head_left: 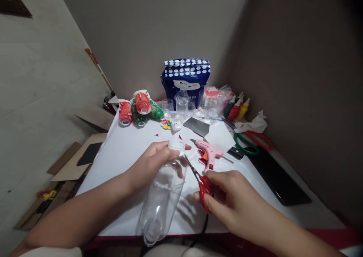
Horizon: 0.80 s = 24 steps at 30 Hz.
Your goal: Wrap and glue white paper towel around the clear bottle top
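Note:
My left hand (161, 155) is closed round the neck end of a clear plastic bottle (163, 200), whose body slants down toward the table's front edge. In my right hand (227, 196) I hold red-handled scissors (202, 185) by their loops. Their blades point up and left, with the tips close to the bottle near my left fingers; I cannot tell whether they touch it. Just beyond my right hand lies a pink glue gun (210, 153), with red and orange scraps (202, 155) beside it.
Red and green painted figures (141, 104) stand at the back left. A blue bag (185, 81) stands behind clear plastic pieces (181, 104). Paint bottles (235, 109), green-handled scissors (246, 143) and a long black object (280, 177) occupy the right. Cardboard (82, 155) leans left of the table.

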### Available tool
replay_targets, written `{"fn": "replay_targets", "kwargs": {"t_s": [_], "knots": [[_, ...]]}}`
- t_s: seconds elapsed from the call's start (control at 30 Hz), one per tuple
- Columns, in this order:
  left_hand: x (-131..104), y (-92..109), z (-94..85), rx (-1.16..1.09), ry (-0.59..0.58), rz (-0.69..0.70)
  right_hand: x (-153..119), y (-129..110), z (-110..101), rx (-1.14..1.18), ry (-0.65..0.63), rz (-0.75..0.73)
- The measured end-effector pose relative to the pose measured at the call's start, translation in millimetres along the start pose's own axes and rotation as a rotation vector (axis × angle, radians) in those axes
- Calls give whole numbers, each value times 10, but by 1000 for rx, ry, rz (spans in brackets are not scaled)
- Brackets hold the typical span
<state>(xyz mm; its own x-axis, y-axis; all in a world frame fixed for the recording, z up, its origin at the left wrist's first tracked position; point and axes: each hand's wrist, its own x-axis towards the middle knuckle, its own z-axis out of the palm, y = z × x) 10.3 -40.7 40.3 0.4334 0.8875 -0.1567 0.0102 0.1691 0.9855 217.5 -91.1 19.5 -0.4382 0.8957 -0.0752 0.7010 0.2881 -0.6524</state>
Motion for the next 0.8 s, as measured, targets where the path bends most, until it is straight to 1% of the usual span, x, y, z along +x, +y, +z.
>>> {"fn": "replay_targets", "kwargs": {"t_s": [0.13, 0.3, 0.57, 0.8], "knots": [[-29, 16, 37, 83, 55, 61, -37, -9, -15, 2, -11, 11], [-47, 16, 45, 164, 63, 109, -93, 17, -16, 37, -29, -8], [-79, 28, 68, 281, 92, 182, -79, 8, -16, 63, -7, -13], [-79, -4, 44, 347, 110, 238, -100, 23, -10, 67, -10, -7]]}}
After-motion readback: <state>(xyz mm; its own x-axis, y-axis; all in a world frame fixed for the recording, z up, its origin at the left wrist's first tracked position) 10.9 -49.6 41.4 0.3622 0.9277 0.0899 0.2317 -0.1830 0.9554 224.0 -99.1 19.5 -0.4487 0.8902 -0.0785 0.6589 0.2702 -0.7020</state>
